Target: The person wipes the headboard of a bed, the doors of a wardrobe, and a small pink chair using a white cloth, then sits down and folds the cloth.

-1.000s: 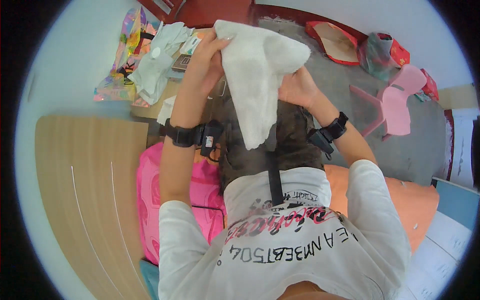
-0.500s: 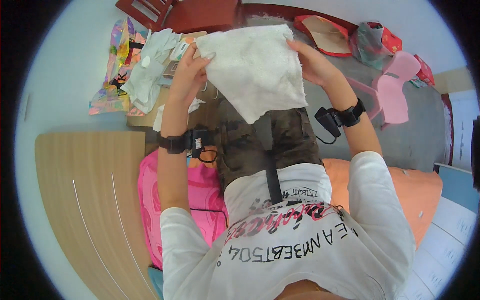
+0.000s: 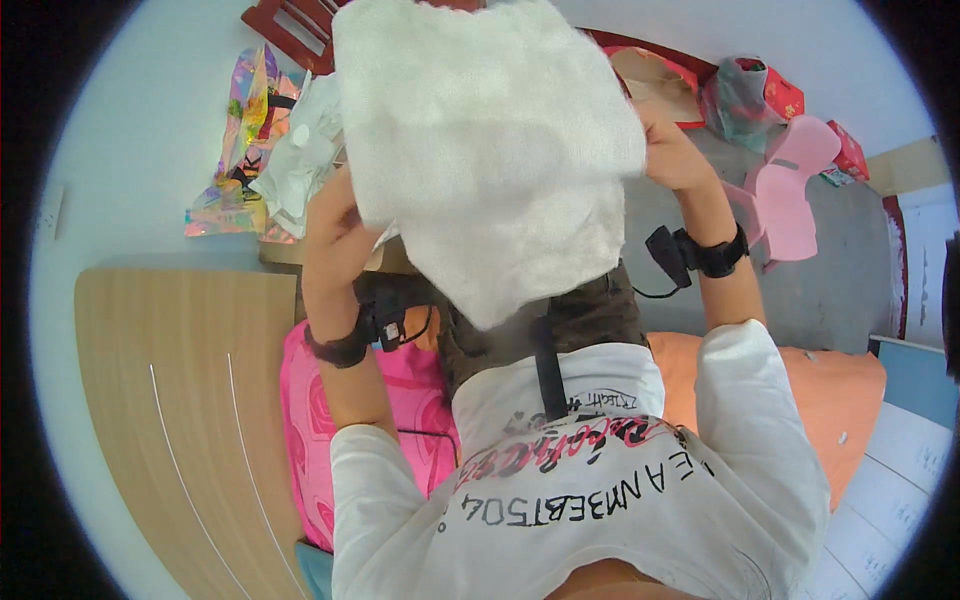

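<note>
A white fluffy cloth [image 3: 490, 140] hangs spread between my hands, above my lap. My left hand [image 3: 335, 225] grips its left edge, the fingertips partly hidden behind the fabric. At the right edge my right hand [image 3: 668, 150] holds the cloth, with the fingers curled and partly covered by it. The upper part bulges upward, and the lower part droops to a point over my dark trousers [image 3: 600, 320]. A black strap with a small box sits on each wrist.
On the left, a shiny iridescent bag [image 3: 245, 150] and white plastic packaging [image 3: 300, 150] lie beside a wooden headboard [image 3: 190, 400]. A pink plastic chair [image 3: 790, 190], a clear bag [image 3: 738, 100] and a red paper bag [image 3: 655, 85] stand on the right.
The cloth has risen toward the camera and its upper part has swung up, so more of it shows. Both hands have shifted, the left one lower and outward, the right one outward and lower.
</note>
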The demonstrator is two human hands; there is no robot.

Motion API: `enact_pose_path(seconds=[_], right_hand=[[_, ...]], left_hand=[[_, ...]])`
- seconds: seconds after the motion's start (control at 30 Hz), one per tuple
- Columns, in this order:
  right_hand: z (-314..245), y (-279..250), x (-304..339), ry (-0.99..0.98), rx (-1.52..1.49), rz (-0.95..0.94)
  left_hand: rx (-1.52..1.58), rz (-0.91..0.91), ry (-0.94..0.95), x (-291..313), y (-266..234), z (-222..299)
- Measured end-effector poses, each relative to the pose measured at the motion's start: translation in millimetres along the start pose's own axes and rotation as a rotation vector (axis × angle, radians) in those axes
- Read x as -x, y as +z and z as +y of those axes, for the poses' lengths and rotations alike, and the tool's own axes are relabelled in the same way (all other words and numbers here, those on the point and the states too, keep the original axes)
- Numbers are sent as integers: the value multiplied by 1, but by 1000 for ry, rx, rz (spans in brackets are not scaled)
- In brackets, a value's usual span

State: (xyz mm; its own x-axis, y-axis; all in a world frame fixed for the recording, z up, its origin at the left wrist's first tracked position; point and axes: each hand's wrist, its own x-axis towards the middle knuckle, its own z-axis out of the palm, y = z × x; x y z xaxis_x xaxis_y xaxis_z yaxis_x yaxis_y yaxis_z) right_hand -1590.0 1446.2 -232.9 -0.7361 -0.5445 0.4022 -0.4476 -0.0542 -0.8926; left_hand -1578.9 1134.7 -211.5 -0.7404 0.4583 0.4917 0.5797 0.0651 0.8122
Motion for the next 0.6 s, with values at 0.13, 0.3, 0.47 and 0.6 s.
enact_pose_path(seconds=[0.13,0.3,0.47,0.6], right_hand=[[18,-1,8,36,-191,33],[28,13,20,172,-92,391],[11,9,-4,168,-178,-91],[19,13,-4,133,-208,39]], left_hand=[[-121,-120,94,-7,-2,10],[-177,-241,93,-18,5,17],[-146,-296,90,-22,2,14],[110,-175,-134,-18,11,-2]])
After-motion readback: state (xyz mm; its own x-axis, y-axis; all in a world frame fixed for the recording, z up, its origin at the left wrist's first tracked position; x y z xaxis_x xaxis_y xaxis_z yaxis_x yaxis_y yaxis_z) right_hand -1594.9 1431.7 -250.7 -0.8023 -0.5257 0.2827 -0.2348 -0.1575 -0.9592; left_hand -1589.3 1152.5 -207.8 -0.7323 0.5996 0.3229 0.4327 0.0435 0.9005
